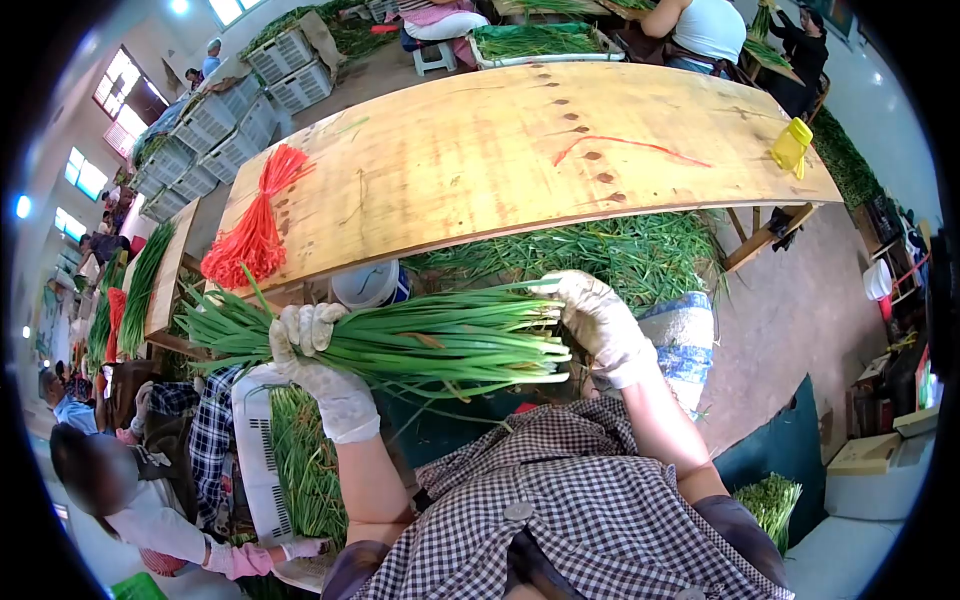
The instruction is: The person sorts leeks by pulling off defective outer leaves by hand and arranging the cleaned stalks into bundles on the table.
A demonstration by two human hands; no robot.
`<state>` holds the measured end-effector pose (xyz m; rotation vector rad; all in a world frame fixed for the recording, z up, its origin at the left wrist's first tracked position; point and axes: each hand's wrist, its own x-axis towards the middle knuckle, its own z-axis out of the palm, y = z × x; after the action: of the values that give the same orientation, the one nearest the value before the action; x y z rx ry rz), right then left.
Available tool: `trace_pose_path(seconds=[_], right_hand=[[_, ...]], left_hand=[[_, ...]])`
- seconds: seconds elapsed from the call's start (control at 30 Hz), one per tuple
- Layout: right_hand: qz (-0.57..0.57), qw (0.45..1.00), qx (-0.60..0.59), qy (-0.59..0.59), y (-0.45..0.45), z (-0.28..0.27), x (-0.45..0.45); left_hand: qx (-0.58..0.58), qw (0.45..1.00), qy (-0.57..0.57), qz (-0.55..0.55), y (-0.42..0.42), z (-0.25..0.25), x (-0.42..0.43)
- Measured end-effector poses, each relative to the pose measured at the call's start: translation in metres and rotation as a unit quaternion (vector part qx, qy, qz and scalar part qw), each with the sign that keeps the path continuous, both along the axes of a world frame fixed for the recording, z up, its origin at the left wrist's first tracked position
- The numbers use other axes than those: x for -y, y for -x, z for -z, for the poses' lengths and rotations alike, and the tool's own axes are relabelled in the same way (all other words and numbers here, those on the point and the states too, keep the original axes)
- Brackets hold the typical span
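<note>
From my remote view, the near edge of the long pale wooden table (450, 150) runs just beyond both hands. Outward of my right hand (603, 325), bare grey concrete floor (790, 310) gives room sideways. Room is tighter on the left: a white slatted plastic crate of cut greens (257, 450) sits just below my left hand (325, 375), and a co-worker's pink-gloved hand (245, 560) reaches to its lower end.

The thick bundle of long, flat green stalks (440, 340) lies crosswise between my hands, held off the table. My left hand is wrapped round its leafy side, leaf tips spreading beyond the wrist; my right is bent in at the pale cut ends, but I can't tell whether its fingers pinch any stalks. A heap of red plastic strips (250, 240) lies beyond my left hand, on the table.
</note>
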<state>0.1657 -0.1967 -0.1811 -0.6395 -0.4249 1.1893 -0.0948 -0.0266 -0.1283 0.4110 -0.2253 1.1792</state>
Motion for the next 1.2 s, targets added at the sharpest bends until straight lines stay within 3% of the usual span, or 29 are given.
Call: trace_pose_path(seconds=[0.03, 0.07, 0.13, 0.17, 0.2, 0.23, 0.27, 0.33, 0.4, 0.43, 0.6, 0.67, 0.73, 0.8, 0.87, 0.9, 0.93, 1.07, 1.1, 1.2], right_hand=[[-0.019, 0.998, -0.038, -0.039, -0.014, 0.025, -0.002], [-0.039, 0.998, -0.042, -0.024, -0.022, 0.009, 0.005], [0.033, 0.995, -0.083, -0.053, -0.054, 0.029, 0.018], [0.079, 0.98, 0.154, 0.103, -0.076, 0.043, 0.023], [0.119, 0.883, 0.378, 0.251, -0.094, 0.057, 0.028], [0.134, 0.862, 0.391, 0.294, -0.099, 0.074, 0.032], [0.134, 0.862, 0.39, 0.295, -0.084, 0.049, 0.032], [0.008, 0.952, 0.229, 0.202, -0.031, -0.02, 0.023], [-0.025, 0.918, 0.361, 0.162, -0.005, -0.014, 0.011], [-0.052, 0.935, 0.287, 0.201, 0.003, -0.019, 0.01], [-0.026, 0.966, 0.221, 0.134, -0.004, -0.009, 0.009], [-0.058, 0.99, 0.045, 0.121, -0.013, -0.004, 0.017], [-0.01, 0.942, 0.233, 0.241, -0.035, 0.001, 0.028], [0.159, 0.889, 0.33, 0.273, -0.071, 0.063, 0.03], [0.162, 0.886, 0.234, 0.366, -0.087, 0.057, 0.035], [0.184, 0.904, 0.233, 0.309, -0.083, 0.057, 0.032], [0.181, 0.866, 0.393, 0.252, -0.076, 0.057, 0.026], [0.092, 0.927, 0.343, 0.116, -0.024, -0.001, 0.012], [0.077, 0.898, 0.423, 0.099, -0.018, -0.008, 0.009], [0.037, 0.871, 0.483, 0.08, -0.006, -0.023, 0.004]], left_hand=[[0.02, 1.0, -0.002, 0.01, 0.002, 0.0, -0.001], [0.019, 1.0, -0.001, 0.011, 0.005, 0.0, -0.003], [0.038, 0.998, -0.054, 0.008, 0.012, 0.0, -0.007], [0.065, 0.997, -0.051, 0.014, 0.013, -0.004, -0.006], [0.066, 0.997, -0.049, 0.011, 0.014, -0.005, -0.005], [0.07, 0.995, -0.063, 0.021, 0.015, -0.006, -0.005], [0.073, 0.994, -0.076, 0.032, 0.015, -0.006, -0.006], [0.076, 0.993, -0.075, 0.048, 0.008, -0.002, -0.005], [0.046, 0.992, -0.113, 0.037, -0.003, 0.0, -0.002], [0.039, 0.99, -0.127, 0.037, -0.007, 0.002, -0.002], [-0.083, 0.97, -0.23, -0.002, 0.0, -0.001, -0.005], [-0.033, 0.987, -0.155, -0.008, 0.004, -0.002, -0.004], [0.008, 0.994, -0.111, -0.002, 0.012, -0.005, -0.006], [0.033, 0.997, -0.064, -0.03, 0.017, -0.008, -0.006], [0.036, 0.997, -0.068, -0.027, 0.018, -0.006, -0.009], [0.042, 0.997, -0.06, -0.028, 0.017, -0.007, -0.007], [0.047, 0.997, -0.051, -0.027, 0.016, -0.007, -0.005], [0.03, 0.998, -0.057, -0.023, 0.005, 0.0, -0.004], [0.027, 0.998, -0.045, -0.022, 0.003, -0.001, -0.001], [0.023, 0.999, -0.035, -0.01, -0.001, 0.003, 0.001]])
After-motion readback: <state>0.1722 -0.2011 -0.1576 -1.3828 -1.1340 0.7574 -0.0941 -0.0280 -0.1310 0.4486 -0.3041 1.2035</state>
